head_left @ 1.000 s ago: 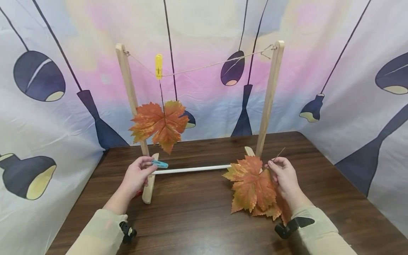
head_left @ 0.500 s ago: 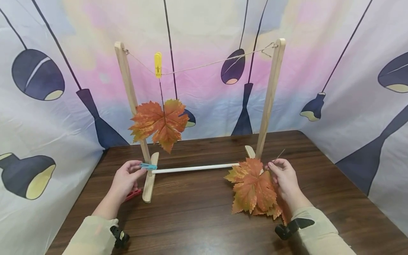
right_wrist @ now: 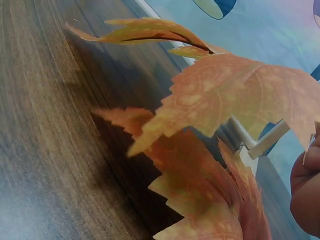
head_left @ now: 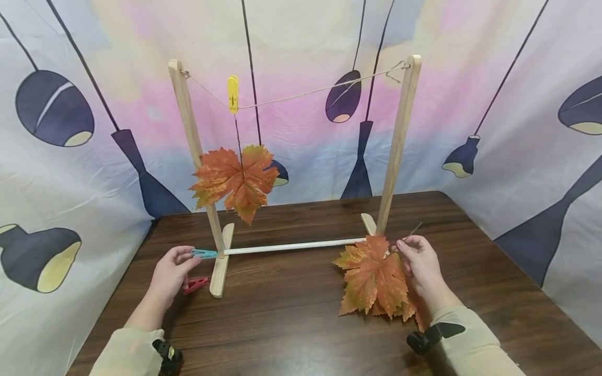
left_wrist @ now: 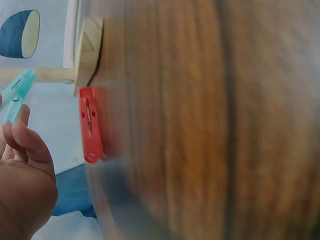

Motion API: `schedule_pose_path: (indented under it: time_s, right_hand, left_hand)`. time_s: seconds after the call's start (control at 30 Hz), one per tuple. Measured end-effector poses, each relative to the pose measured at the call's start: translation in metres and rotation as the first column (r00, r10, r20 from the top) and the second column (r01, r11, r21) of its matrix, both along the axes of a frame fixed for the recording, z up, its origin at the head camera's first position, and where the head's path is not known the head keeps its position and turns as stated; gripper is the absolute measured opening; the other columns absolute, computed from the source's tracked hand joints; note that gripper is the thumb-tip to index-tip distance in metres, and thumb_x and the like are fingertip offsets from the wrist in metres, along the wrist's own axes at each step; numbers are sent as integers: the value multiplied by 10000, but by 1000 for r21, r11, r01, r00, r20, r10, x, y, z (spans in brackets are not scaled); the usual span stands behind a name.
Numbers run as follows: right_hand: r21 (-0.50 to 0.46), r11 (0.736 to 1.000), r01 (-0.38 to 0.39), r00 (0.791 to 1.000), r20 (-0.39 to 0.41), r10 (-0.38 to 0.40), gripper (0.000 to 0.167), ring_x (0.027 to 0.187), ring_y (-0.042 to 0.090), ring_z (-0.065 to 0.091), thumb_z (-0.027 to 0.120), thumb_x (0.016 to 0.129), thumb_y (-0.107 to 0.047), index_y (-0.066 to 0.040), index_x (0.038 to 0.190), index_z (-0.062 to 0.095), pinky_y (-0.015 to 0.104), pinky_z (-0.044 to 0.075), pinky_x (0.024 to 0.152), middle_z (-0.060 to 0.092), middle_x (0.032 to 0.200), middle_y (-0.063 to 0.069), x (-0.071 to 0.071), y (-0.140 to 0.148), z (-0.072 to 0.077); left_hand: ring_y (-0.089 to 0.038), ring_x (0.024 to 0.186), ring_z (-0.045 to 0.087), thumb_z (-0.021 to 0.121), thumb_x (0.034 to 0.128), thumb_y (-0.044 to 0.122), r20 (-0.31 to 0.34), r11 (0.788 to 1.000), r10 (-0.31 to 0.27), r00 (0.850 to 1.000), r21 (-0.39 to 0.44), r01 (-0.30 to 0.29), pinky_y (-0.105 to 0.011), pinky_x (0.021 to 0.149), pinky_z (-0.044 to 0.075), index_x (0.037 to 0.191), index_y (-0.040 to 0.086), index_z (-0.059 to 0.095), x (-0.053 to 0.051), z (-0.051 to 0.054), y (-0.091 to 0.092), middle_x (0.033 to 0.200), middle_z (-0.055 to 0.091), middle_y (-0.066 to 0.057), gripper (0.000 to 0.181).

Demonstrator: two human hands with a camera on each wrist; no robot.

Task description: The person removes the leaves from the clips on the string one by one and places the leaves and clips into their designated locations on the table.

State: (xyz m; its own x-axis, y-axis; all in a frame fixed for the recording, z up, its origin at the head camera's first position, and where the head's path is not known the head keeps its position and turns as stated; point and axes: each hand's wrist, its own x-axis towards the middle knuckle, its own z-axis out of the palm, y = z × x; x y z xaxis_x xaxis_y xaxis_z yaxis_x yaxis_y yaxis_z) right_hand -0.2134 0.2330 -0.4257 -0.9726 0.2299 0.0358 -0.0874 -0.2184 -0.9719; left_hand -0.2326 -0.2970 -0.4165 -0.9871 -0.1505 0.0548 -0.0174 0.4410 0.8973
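Note:
My left hand [head_left: 165,277] pinches a light-blue clothespin [head_left: 205,254] beside the left foot of a wooden stand. Just past that hand, a red clothespin [left_wrist: 90,125] lies on the table. With thumb and fingers, my right hand [head_left: 423,266] pinches the thin stem of an orange artificial maple leaf [head_left: 373,277], which hangs at the stand's right foot. Another orange leaf [right_wrist: 200,185] shows under it in the right wrist view. On the stand's string [head_left: 305,95], a yellow clothespin [head_left: 233,94] holds up a third maple leaf [head_left: 235,180].
Two wooden posts [head_left: 401,141] carry the string, joined low down by a white rod [head_left: 291,246]. The brown wooden table [head_left: 277,324] spreads in front of the stand. Behind and at both sides hangs a cloth [head_left: 301,31] printed with lamps.
My left hand has moved left and a little down with the blue clothespin, so the red clothespin shows more. The right hand and its leaf have hardly moved.

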Motion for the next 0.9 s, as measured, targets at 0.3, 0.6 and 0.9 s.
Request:
schedule_pose_path:
  time_s: [0.3,0.6,0.9]
  right_hand:
    - [-62,998,-18,999,-50,15,141,387,33,350,593,920,-69,-148,881,483,165,259,349,684,720,-15,-1,-2,-4]
    - [-37,999,-16,1000,-20,16,139,391,30,357,605,919,-104,-155,901,477,162,271,351,687,722,-32,0,0,-6]
    - [-31,999,-9,1000,-17,8,143,394,28,363,605,921,-113,-141,910,465,160,277,347,686,726,-25,3,2,-7]
  left_hand:
    - [-102,462,426,602,923,216,24,999,16,1000,36,-17,-287,446,458,1297,-10,412,8,-10,-16,940,580,95,477]
    - [-103,458,411,543,929,140,16,998,37,999,42,-38,-279,434,447,1262,-16,437,14,-14,-23,831,575,206,384]
    - [-126,462,420,575,928,177,31,1000,-12,999,-17,13,-301,434,446,1255,-6,451,22,-21,-25,1037,613,-44,395]
